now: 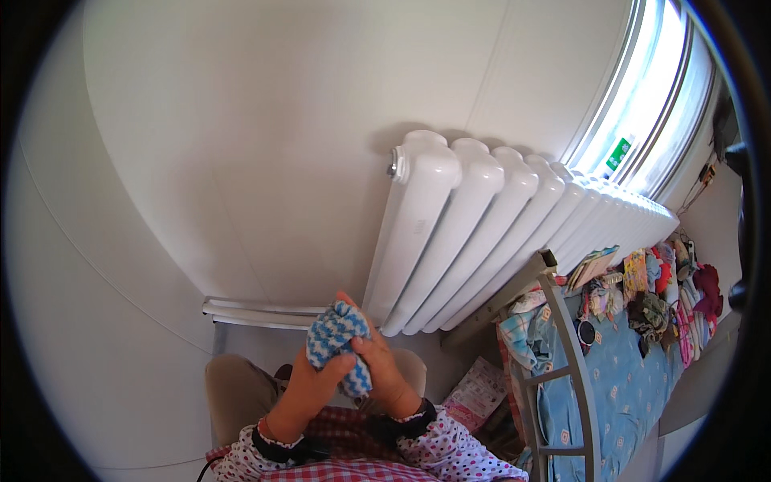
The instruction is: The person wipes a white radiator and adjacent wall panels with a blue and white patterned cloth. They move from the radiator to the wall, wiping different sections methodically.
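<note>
A blue and white striped cloth (338, 334), bunched into a wad, is held between my two hands above my lap. My left hand (322, 379) grips it from the left, its thumb laid across the lower part. From the right, my right hand (382, 361) presses on it, thumb on the front and fingers behind. One end of the cloth hangs down between the wrists. The fingers behind the cloth are mostly hidden. Dotted sleeves with dark cuffs cover both forearms.
A white column radiator (415, 241) runs along the wall toward a bright window (632, 90). To the right stands a metal-framed bed (578, 373) with a blue patterned sheet, clothes and a round-faced object (585, 332). A printed carton (476, 394) lies beside it. White pipes (265, 314) run low along the wall.
</note>
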Action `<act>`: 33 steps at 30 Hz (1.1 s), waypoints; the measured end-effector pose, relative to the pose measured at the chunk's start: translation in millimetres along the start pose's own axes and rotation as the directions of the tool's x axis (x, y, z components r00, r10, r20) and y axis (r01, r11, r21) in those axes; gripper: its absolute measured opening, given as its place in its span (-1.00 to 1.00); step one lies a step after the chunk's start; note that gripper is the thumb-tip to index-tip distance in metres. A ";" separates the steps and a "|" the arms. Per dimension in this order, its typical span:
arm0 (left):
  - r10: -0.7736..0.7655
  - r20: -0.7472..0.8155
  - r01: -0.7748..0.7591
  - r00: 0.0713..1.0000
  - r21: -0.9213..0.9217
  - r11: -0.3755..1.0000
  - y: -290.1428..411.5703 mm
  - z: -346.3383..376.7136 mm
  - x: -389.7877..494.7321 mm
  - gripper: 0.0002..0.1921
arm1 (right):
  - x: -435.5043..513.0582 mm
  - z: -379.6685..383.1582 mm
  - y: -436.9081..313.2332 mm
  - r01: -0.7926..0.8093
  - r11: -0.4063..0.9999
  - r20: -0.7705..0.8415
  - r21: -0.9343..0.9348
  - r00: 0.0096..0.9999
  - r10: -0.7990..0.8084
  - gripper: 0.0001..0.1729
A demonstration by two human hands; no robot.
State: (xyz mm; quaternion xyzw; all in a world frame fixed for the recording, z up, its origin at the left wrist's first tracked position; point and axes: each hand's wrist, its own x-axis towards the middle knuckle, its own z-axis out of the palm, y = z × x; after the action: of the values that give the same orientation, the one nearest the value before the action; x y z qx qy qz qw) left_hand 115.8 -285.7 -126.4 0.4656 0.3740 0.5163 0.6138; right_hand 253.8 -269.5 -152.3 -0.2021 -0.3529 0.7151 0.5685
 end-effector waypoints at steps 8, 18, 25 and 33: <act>0.128 -0.379 -0.131 0.917 0.017 0.991 18.2 7.5 39.9 -0.57 | -9.0 -29.4 21.7 -0.174 0.984 -0.168 0.042 0.970 0.178 -0.14; 0.918 0.360 -0.807 0.168 0.585 -0.082 66.1 75.0 166.2 -0.55 | 75.9 -79.5 79.6 -0.368 0.557 -0.132 -0.745 0.899 0.417 -0.27; 0.909 0.392 -0.846 0.144 0.525 -0.093 10.9 55.0 205.8 -0.60 | 81.5 -103.8 115.6 -0.170 0.368 0.010 -0.914 0.898 0.440 -0.33; 0.855 0.439 -0.855 0.276 0.519 0.009 -66.0 25.8 188.8 -0.56 | 42.8 -92.9 77.7 -0.095 0.295 0.075 -0.951 0.852 0.518 -0.39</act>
State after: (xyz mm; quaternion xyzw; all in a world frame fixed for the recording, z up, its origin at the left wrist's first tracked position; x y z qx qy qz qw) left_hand 194.2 -107.2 -178.1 0.7797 0.1740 0.5999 -0.0446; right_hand 254.3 -211.2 -266.8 -0.4111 -0.7444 0.5111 0.1248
